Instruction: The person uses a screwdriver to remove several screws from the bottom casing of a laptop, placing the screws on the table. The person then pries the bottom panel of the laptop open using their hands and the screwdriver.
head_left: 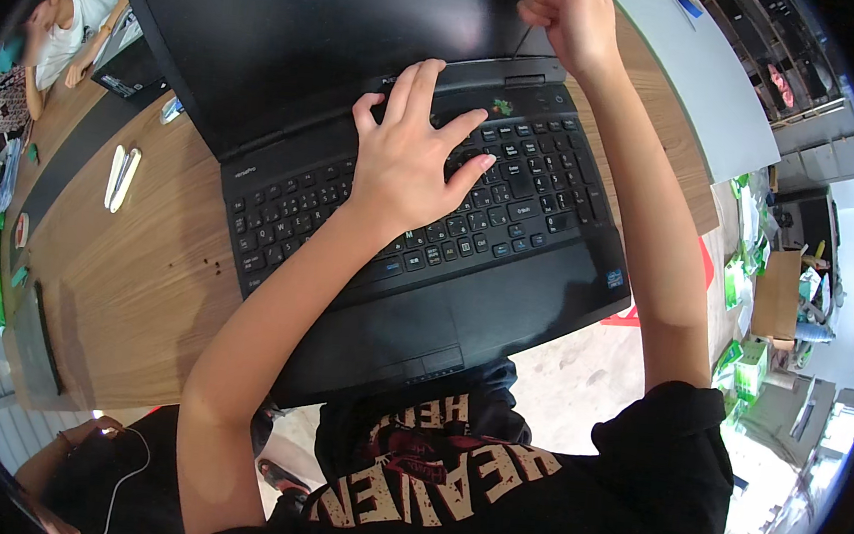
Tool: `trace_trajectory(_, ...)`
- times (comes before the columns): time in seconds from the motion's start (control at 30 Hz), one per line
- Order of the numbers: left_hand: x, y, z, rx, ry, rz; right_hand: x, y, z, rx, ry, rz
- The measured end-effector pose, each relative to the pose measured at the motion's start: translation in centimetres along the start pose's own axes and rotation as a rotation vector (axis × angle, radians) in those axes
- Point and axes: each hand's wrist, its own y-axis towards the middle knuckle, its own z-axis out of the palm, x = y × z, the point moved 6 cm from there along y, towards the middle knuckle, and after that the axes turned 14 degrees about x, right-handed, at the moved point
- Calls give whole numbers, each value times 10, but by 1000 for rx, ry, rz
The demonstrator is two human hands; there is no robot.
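1. A wooden table with a light brown grain fills the middle of the view; beyond its right edge lie a pale floor and shelves with green packets, and other people sit along the far left.
2. An open black laptop lies on the table, its front edge hanging over the near rim toward the person, its dark screen tilted back.
3. The left hand lies flat on the upper keyboard, fingers spread apart and holding nothing, fingertips near the hinge.
4. The right hand is up at the hinge on the laptop's right side, closed in a fist round a thin screwdriver, whose dark shaft runs down to the hinge cover; only a sliver of orange handle shows above the fingers.
5. The two hands are apart, the right one beyond and to the right of the left.
6. Well to the left of the laptop, a pair of white tweezer-like tools lies on the wood.
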Motion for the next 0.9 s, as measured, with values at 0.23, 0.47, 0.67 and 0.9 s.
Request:
trace_trajectory(0.23, -1, 0, 2, 34, -36, -7, -6, 3, -38, -225, 172, -149)
trace_trajectory(0.47, -9, 1, 6, 16, -10, 4, 57, 2, -108, -64, 280, -391)
trace_trajectory(0.67, -2, -2, 8, 47, 12, -26, 53, -34, -103, -161, -825, -11)
trace_trajectory(0.9, -1, -2, 7, 63, 21, -35, -15, -63, -59, 102, -992, 491)
